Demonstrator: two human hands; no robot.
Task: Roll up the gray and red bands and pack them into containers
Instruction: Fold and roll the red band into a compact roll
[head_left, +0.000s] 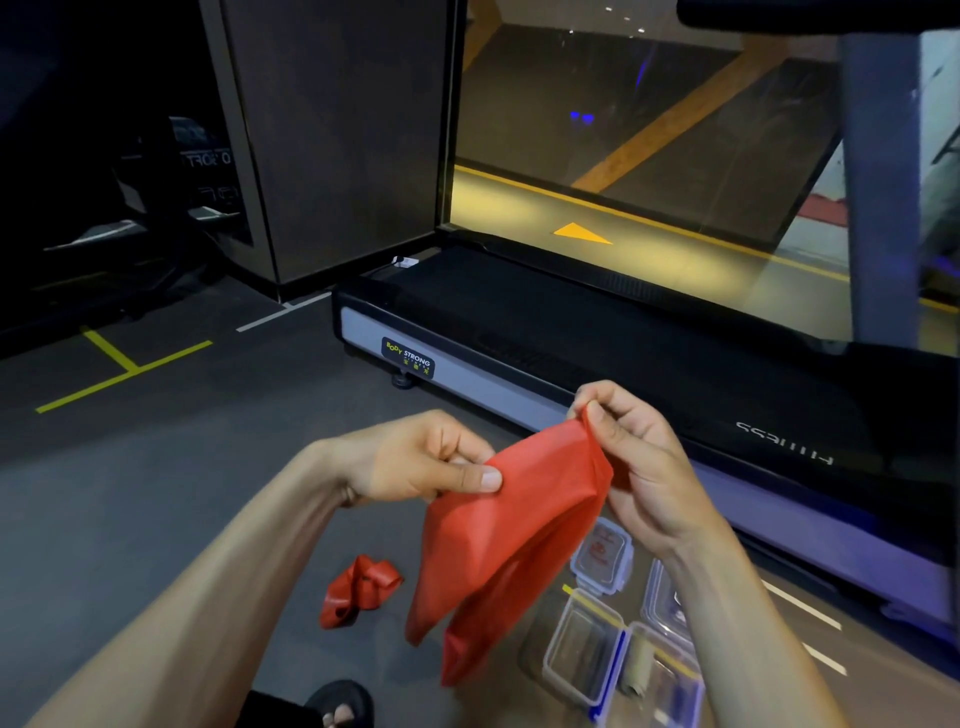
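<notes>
I have both hands up over the floor (156, 493), holding a wide red band (514, 540) between them. My left hand (421, 460) pinches its upper left edge with thumb pressed against curled fingers; my right hand (631, 460) pinches the upper right corner between thumb and fingertips, the other fingers loosely curled. The band hangs down from the two grips in folds, its lower ends dangling above the floor.

A second red band (358, 590) lies crumpled on the floor, below and left of the hanging one, apart from it.

The containers sit on the floor near the treadmill's (649, 358) long side edge, under my right forearm. A clear box (582, 654) with a blue clip stands open, and I see nothing inside it. Just right of it, a rolled gray band (638, 667) lies in a neighbouring clear container (670, 675). A lid (602, 556) with red print lies farther out, partly behind the hanging band. Another clear container (662, 597) is mostly hidden by my arm; I cannot tell its contents.

My sandalled foot (340, 704) shows at the bottom edge.
</notes>
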